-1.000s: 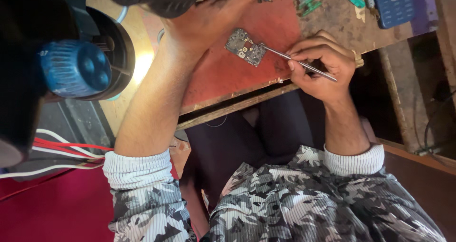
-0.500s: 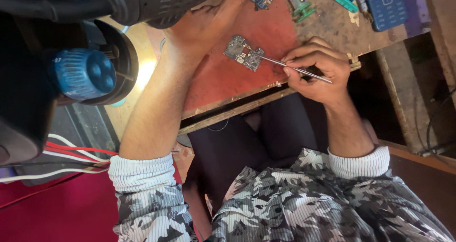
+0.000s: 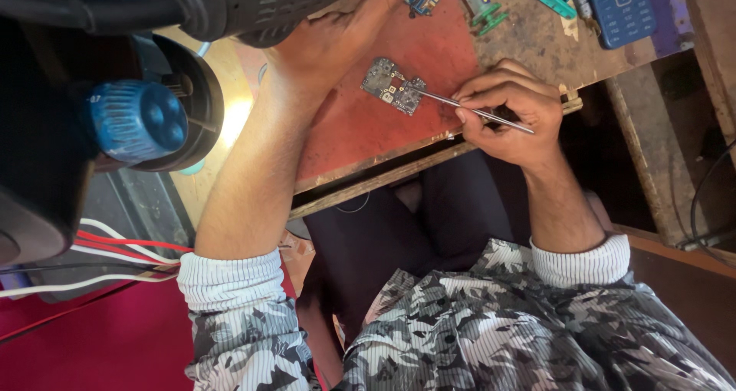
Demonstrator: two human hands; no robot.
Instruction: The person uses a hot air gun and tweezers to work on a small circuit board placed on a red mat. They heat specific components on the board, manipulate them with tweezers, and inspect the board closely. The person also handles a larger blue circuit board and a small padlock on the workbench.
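The right hand [image 3: 506, 119] is curled over the front edge of the workbench [image 3: 537, 46], its fingers pinched around a pair of thin metal tweezers [image 3: 468, 109] whose tips touch the small circuit board [image 3: 393, 85] lying flat on the red mat [image 3: 360, 123]. The left hand [image 3: 326, 54] reaches forward with the forearm stretched out, resting on the mat just beside the board; its fingers are partly hidden under the black tool [image 3: 261, 4], so its grip cannot be told.

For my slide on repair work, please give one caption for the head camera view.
Right hand holds metal tweezers to a small circuit board on a red mat; left hand rests beside it.
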